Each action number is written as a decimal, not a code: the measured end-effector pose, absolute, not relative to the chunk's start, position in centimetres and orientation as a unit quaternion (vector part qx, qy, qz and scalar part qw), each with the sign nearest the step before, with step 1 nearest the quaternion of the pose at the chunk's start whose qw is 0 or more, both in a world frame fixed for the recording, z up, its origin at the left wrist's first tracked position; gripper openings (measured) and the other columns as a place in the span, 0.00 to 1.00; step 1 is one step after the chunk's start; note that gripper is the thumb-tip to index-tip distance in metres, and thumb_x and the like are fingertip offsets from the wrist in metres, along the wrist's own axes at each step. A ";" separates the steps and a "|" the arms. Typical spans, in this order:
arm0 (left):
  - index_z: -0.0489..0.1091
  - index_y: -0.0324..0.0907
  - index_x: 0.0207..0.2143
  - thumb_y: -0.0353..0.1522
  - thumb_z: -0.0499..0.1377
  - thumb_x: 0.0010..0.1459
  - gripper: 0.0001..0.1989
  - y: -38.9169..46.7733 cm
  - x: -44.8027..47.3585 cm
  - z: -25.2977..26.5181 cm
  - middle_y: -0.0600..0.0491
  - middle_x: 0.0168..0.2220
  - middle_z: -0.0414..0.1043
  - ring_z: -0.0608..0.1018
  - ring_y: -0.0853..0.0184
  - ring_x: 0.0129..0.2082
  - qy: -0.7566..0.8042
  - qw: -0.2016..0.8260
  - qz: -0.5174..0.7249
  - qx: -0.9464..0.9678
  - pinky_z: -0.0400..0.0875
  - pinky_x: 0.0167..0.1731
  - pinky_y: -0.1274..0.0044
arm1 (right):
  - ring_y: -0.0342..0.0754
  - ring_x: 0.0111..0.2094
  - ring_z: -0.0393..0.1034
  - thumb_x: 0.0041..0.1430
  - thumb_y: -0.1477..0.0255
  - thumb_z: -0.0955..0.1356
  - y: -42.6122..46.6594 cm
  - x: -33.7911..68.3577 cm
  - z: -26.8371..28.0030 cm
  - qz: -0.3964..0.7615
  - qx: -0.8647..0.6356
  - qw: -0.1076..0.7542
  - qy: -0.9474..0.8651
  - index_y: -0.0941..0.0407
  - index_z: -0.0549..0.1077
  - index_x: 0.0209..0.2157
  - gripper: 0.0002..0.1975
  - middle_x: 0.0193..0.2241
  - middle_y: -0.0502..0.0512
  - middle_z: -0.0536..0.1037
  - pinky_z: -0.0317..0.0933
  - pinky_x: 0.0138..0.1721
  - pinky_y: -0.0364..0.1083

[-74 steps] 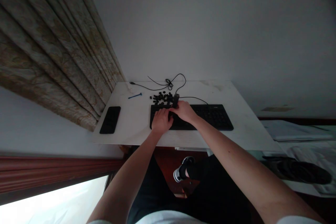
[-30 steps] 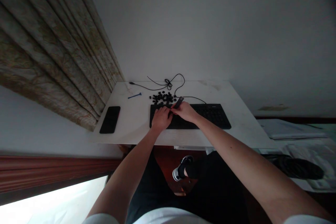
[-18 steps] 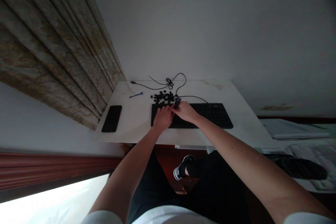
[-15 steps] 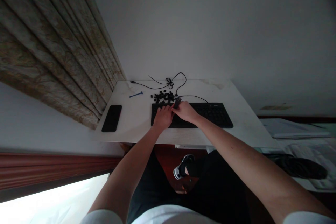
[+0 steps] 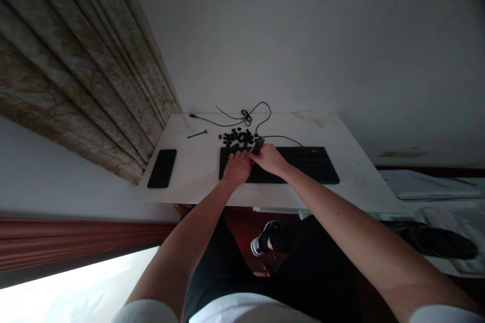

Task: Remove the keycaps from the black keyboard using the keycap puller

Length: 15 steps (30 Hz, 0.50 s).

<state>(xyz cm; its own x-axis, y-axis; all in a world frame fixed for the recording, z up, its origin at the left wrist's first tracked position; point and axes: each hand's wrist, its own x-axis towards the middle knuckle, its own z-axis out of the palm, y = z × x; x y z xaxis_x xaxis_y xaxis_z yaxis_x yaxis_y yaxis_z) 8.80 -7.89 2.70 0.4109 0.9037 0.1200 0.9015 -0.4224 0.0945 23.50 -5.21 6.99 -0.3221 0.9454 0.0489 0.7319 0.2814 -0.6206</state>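
A black keyboard [image 5: 308, 164] lies near the front edge of the white table. My left hand [image 5: 237, 167] rests palm down on its left part, fingers stretched out towards the far keys. Just beside it, my right hand [image 5: 270, 158] is closed around a dark, narrow tool [image 5: 258, 146], whose exact kind I cannot make out. The tool slants over the keyboard's back edge, and its lower end is hidden by my fingers. Right behind the keyboard, a heap of small black keycaps [image 5: 238, 137] lies loose on the table.
The keyboard's black cable [image 5: 247, 118] is looped and tied at the back of the table [image 5: 200, 171]. A blue stick-like tool [image 5: 197, 134] lies to the left. A black phone [image 5: 162, 168] lies near the left edge. The wall stands behind, and a patterned curtain [image 5: 87, 60] hangs at left.
The view has shifted slightly. Both hands stay at nearly the same place on the keyboard, with the dark tool still in my right hand.
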 end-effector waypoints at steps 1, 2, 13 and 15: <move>0.57 0.38 0.65 0.36 0.44 0.72 0.24 -7.9 8.8 2.7 0.40 0.51 0.72 0.71 0.53 0.51 0.537 0.009 0.077 0.840 0.64 0.49 0.64 | 0.49 0.28 0.76 0.59 0.73 0.69 -5.3 23.5 7.1 0.258 -0.544 0.213 -0.770 0.56 0.80 0.30 0.06 0.24 0.54 0.80 0.63 0.29 0.43; 0.58 0.37 0.64 0.36 0.44 0.72 0.23 -7.9 8.8 2.6 0.40 0.52 0.72 0.71 0.53 0.51 0.538 0.010 0.078 0.839 0.63 0.49 0.64 | 0.49 0.27 0.76 0.59 0.74 0.69 -5.3 23.5 7.4 0.262 -0.544 0.217 -0.767 0.57 0.80 0.30 0.06 0.24 0.54 0.80 0.63 0.29 0.43; 0.67 0.41 0.52 0.35 0.46 0.72 0.14 -7.8 8.6 2.7 0.45 0.50 0.73 0.72 0.55 0.51 0.559 0.080 0.115 0.817 0.63 0.51 0.64 | 0.49 0.28 0.77 0.55 0.71 0.73 -1.3 24.1 14.9 0.310 -0.521 0.302 -0.736 0.61 0.79 0.32 0.06 0.22 0.55 0.78 0.70 0.34 0.44; 0.67 0.43 0.51 0.35 0.48 0.72 0.13 -7.7 8.4 2.5 0.47 0.49 0.73 0.73 0.57 0.50 0.564 0.098 0.140 0.808 0.63 0.50 0.66 | 0.49 0.28 0.77 0.55 0.69 0.73 -1.3 25.7 13.9 0.341 -0.535 0.353 -0.688 0.61 0.79 0.35 0.09 0.24 0.55 0.79 0.72 0.34 0.45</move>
<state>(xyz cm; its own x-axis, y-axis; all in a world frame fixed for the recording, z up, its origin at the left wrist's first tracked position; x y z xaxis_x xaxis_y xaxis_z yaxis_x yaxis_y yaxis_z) 8.41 -7.67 2.55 0.3251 0.9386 0.1159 0.8834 -0.3451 0.3170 25.69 -1.31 13.88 -0.1793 0.9764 0.1202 0.4954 0.1952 -0.8464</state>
